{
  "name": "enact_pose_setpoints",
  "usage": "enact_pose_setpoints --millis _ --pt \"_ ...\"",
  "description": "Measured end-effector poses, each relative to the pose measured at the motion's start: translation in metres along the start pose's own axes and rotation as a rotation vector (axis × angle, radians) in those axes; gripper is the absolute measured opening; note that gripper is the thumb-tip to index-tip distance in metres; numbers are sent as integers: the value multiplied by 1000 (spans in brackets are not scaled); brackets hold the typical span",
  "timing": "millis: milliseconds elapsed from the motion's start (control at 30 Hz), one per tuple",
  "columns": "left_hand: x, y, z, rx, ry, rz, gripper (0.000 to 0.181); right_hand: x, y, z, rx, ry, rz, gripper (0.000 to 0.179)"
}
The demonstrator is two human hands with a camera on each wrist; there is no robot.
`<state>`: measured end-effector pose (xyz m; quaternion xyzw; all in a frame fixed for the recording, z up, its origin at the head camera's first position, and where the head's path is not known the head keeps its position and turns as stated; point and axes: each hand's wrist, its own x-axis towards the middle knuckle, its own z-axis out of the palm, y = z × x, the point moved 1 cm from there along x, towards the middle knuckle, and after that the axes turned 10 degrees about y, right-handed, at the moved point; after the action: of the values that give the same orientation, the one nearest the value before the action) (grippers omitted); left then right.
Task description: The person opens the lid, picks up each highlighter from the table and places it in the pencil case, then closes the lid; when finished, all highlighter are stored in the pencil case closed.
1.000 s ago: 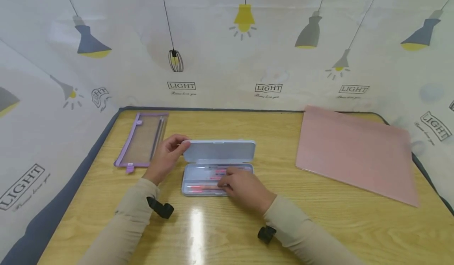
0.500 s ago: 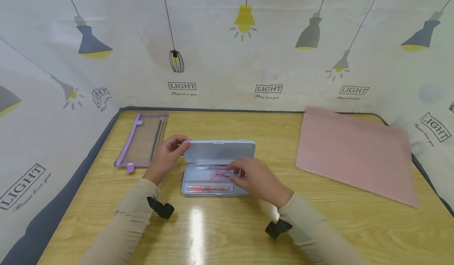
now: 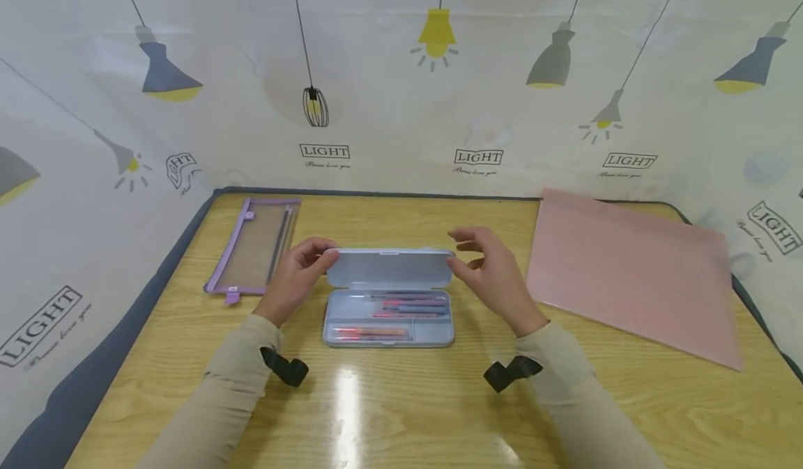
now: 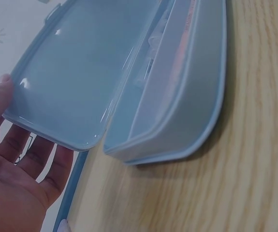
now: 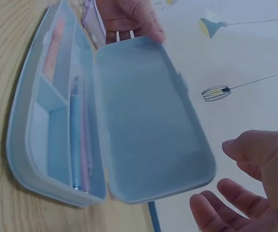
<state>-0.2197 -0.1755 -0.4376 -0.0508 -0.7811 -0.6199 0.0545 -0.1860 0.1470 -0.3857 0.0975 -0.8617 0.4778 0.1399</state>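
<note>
A pale blue plastic pencil case (image 3: pixel 433 332) lies on the wooden table with its lid (image 3: pixel 389 271) raised. Several pens (image 3: pixel 414 308) are in its rear compartment, and orange-pink sticks (image 3: pixel 370 332) fill the front left one. The small front right compartment shows bare. My left hand (image 3: pixel 293 277) pinches the lid's left corner, thumb on the inner face and fingers behind, as the left wrist view (image 4: pixel 20 169) confirms. My right hand (image 3: pixel 498 281) is beside the lid's right corner, thumb and fingers spread, holding nothing. In the right wrist view a gap separates its fingertips (image 5: pixel 228 147) from the lid.
A clear zip pouch (image 3: pixel 247 260) with purple edging and pencils inside lies at the back left, just beyond my left hand. A large flat pink folder (image 3: pixel 633 281) lies on the right. Lamp-printed cloth (image 3: pixel 401 106) walls in the table's back and sides.
My right hand has come out of the pencil case's compartments and moved up and right to beside the lid's right corner. The left hand keeps its hold on the lid.
</note>
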Motion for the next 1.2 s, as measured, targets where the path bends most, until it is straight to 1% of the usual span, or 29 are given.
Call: enact_pose_setpoints --millis 167,267,333,433,500,567,600,667,767,867,967,1033,1067,1133,1200 --pt "-1 1 -1 0 -10 1 31 0 7 3 -11 -36 51 47" --pt "-2 1 -2 -4 -23 2 31 -1 8 4 -39 -44 64 43" --pt "-4 2 -3 2 -39 4 31 -2 9 5 -63 -48 57 37" --pt "-9 6 -7 36 -80 3 31 -5 9 6 -102 -63 20 28" --pt "-16 11 -11 84 -117 8 29 -8 8 6 -133 -81 -36 23" --pt "-24 18 -14 153 -162 31 26 -12 8 5 -163 -107 -104 22" --pt "-28 21 -15 193 -188 58 25 -14 9 4 -176 -123 -136 21" --pt "-37 26 -14 285 -241 134 25 -20 9 2 -205 -162 -188 22" --pt "-49 33 -10 429 -314 277 29 -30 10 0 -248 -243 -232 24" --pt "-60 35 -3 594 -368 415 36 -41 14 2 -338 -314 -304 32" --pt "-70 35 4 754 -388 558 42 -53 18 6 -459 -341 -403 45" --pt "-75 32 8 834 -380 647 45 -60 20 10 -531 -341 -461 52" --pt "-77 31 10 865 -373 681 46 -64 21 12 -554 -335 -482 54" --pt "-80 28 13 896 -364 715 47 -69 22 15 -591 -323 -514 56" --pt "-82 26 14 913 -357 725 47 -73 22 17 -618 -305 -537 57"
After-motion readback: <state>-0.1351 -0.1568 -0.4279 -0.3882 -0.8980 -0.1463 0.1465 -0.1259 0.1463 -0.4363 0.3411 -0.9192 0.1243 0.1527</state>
